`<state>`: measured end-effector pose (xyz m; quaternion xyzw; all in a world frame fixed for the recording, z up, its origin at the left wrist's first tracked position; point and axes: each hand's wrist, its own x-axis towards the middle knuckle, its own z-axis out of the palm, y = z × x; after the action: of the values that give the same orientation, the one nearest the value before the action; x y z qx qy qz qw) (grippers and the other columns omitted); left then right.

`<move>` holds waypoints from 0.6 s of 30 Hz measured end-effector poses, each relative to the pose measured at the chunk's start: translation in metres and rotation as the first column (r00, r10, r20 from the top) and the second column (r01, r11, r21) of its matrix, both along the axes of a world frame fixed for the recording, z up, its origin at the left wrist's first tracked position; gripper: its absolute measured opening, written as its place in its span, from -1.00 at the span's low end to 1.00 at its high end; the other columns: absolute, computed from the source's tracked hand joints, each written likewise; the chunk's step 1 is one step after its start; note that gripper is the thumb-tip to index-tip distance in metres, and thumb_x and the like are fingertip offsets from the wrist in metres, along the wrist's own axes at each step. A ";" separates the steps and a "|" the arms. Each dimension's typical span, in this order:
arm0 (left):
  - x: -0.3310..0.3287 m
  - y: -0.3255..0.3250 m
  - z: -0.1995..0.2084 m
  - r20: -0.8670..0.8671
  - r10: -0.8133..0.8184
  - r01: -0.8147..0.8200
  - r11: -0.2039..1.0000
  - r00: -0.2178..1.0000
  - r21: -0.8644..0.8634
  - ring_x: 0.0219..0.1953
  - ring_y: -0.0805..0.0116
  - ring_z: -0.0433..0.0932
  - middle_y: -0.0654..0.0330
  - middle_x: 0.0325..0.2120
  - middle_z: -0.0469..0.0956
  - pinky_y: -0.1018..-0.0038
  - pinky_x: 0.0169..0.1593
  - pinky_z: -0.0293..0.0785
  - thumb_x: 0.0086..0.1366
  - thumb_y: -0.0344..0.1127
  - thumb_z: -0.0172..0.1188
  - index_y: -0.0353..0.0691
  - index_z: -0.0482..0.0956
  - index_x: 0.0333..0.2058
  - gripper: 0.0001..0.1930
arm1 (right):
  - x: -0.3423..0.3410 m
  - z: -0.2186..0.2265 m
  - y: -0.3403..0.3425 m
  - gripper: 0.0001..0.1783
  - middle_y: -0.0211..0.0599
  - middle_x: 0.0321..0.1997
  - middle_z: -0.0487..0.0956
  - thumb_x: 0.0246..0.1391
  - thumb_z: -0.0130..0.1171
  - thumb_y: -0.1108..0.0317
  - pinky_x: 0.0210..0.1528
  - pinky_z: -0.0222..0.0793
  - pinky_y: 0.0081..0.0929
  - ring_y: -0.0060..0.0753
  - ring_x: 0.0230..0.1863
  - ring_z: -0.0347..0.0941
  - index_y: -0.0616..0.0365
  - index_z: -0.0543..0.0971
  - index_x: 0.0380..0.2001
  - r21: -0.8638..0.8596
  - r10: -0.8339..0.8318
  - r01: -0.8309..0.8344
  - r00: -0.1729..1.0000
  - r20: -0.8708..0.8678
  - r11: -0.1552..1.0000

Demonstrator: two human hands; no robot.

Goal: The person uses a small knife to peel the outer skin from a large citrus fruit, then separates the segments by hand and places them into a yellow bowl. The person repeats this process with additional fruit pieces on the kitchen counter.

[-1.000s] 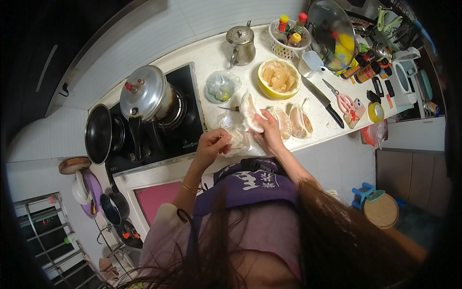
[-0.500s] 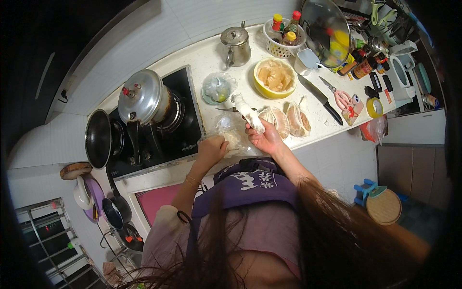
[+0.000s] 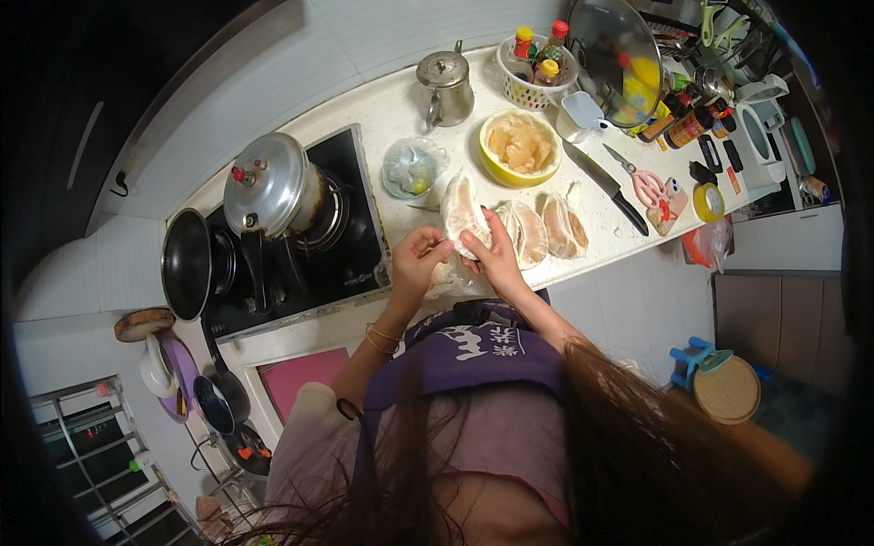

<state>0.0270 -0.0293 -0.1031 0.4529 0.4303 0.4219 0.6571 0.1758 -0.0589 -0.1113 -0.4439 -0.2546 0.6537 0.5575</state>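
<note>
A pale pomelo segment [image 3: 462,202] stands tilted up in my right hand [image 3: 497,261], its pinkish flesh showing through white membrane. My right thumb and fingers are closed round its lower part. My left hand [image 3: 420,258] pinches the near left edge of the same segment, fingertips together. Below the hands lies a clear plastic bag [image 3: 452,281] with pale scraps, partly hidden. Two more pomelo segments, one nearer [image 3: 525,238] and one farther right [image 3: 565,227], rest on the counter. Behind them, a hollowed pomelo rind [image 3: 508,174] holds peeled flesh [image 3: 521,144].
A large knife [image 3: 605,187] and pink scissors [image 3: 648,187] lie at the right. A pressure cooker [image 3: 273,187] and a black pan [image 3: 186,262] stand on the stove at the left. Behind are a plastic-lined bowl [image 3: 409,168], a metal pot [image 3: 446,86] and a bottle basket [image 3: 533,91].
My left hand has come up from the plastic bag to the segment. The segment in my right hand has turned, so its pinkish side now shows.
</note>
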 end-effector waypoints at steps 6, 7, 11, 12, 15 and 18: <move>-0.005 0.004 -0.003 0.186 -0.055 0.084 0.984 0.981 -0.156 -0.47 0.56 0.40 0.27 -0.48 0.47 0.65 -0.33 0.34 0.16 -0.48 0.17 -0.32 0.46 -0.33 -0.89 | 0.000 0.004 0.001 -0.51 -0.42 -0.22 0.45 0.08 0.17 0.29 -0.53 0.27 -0.77 -0.71 -0.37 0.37 0.15 0.28 0.04 0.186 -0.075 0.024 0.959 0.273 0.982; -0.004 0.004 0.002 0.208 -0.055 0.090 0.982 0.977 -0.163 -0.46 0.56 0.40 0.27 -0.47 0.47 0.64 -0.32 0.33 0.16 -0.47 0.15 -0.33 0.46 -0.33 -0.90 | 0.000 0.002 0.002 -0.51 -0.40 -0.21 0.45 0.07 0.18 0.29 -0.50 0.28 -0.78 -0.70 -0.34 0.37 0.16 0.29 0.03 0.187 -0.065 0.013 0.959 0.276 0.982; -0.005 0.005 0.001 0.251 -0.067 0.114 0.977 0.966 -0.178 -0.44 0.55 0.39 0.25 -0.46 0.47 0.63 -0.30 0.30 0.18 -0.48 0.12 -0.34 0.46 -0.34 -0.92 | 0.003 -0.003 0.003 -0.55 -0.35 -0.20 0.46 0.05 0.18 0.30 -0.42 0.32 -0.69 -0.64 -0.30 0.39 0.19 0.34 -0.01 0.207 -0.079 -0.008 0.910 0.408 0.978; -0.005 0.005 0.001 0.245 -0.069 0.114 0.978 0.967 -0.173 -0.45 0.54 0.39 0.26 -0.47 0.47 0.62 -0.31 0.29 0.18 -0.47 0.12 -0.33 0.46 -0.34 -0.92 | 0.002 -0.002 0.004 -0.55 -0.32 -0.20 0.46 0.05 0.18 0.29 -0.40 0.32 -0.65 -0.60 -0.30 0.40 0.20 0.34 -0.02 0.243 -0.107 0.003 0.904 0.414 0.970; -0.006 0.006 0.003 0.236 -0.078 0.118 0.980 0.969 -0.161 -0.46 0.52 0.38 0.26 -0.47 0.46 0.61 -0.32 0.27 0.17 -0.46 0.12 -0.31 0.47 -0.34 -0.91 | 0.000 0.005 0.005 -0.55 -0.22 -0.21 0.48 0.05 0.18 0.28 -0.32 0.34 -0.55 -0.49 -0.30 0.43 0.23 0.35 -0.03 0.314 -0.161 0.007 0.869 0.469 0.949; -0.010 0.005 0.010 0.238 -0.100 0.139 0.978 0.966 -0.154 -0.47 0.52 0.36 0.27 -0.49 0.45 0.62 -0.33 0.26 0.17 -0.46 0.11 -0.31 0.46 -0.35 -0.92 | 0.000 0.015 0.006 -0.53 -0.13 -0.22 0.50 0.04 0.18 0.26 -0.25 0.36 -0.49 -0.40 -0.29 0.45 0.26 0.35 -0.03 0.362 -0.204 -0.038 0.770 0.604 0.931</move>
<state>0.0170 -0.0239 -0.0932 0.3687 0.3577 0.3928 0.7627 0.1760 -0.0533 -0.0965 -0.5406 -0.5201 0.3838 0.5384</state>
